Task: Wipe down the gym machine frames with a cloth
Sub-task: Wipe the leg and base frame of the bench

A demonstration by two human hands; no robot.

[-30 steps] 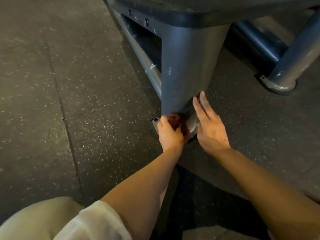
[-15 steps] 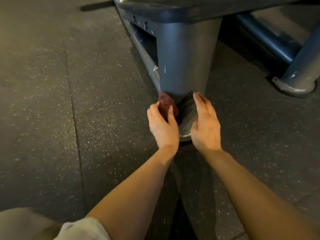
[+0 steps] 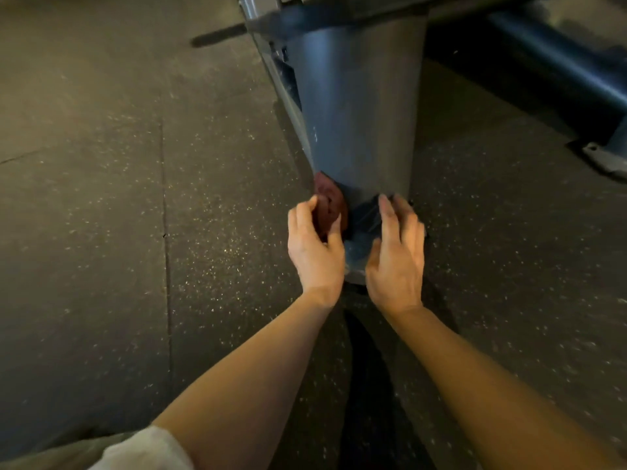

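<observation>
A wide grey metal leg of the gym machine frame comes down to the floor in the middle of the view. My left hand grips a small dark red cloth and holds it against the leg's lower left edge. My right hand rests flat against the lower right side of the same leg, fingers straight and pointing up. The leg's foot is partly hidden behind both hands.
Dark speckled rubber floor lies all around, with a seam running down the left. A blue-grey frame tube and its foot plate stand at the far right. A horizontal frame rail runs back from the leg.
My left hand with the cloth has slid up from the leg's foot along its left edge. The right hand has stayed flat on the leg's right side. The view has tilted closer.
</observation>
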